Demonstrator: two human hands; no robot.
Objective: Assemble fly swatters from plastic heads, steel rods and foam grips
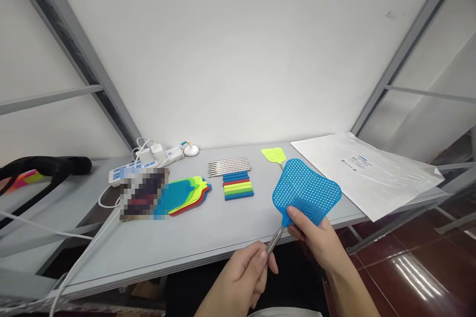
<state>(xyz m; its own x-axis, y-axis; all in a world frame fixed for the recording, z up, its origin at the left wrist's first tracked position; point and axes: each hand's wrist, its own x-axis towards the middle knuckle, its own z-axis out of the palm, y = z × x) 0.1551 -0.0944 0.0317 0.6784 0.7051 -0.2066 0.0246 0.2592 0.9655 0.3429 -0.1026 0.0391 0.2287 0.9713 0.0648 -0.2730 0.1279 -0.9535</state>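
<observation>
Blue swatter head (305, 189) is being pinched at its neck by the right hand (310, 230); its metal rod (275, 240), below the head, is being gripped by the closed left hand (250, 273).

The swatter head (305, 189) looks like matt, perforated plastic; its rod (275, 240) is shiny metal. The table (159, 245) appears smooth and matt, the floor (399, 262) glossy, the white package (366, 171) softly shiny.
</observation>
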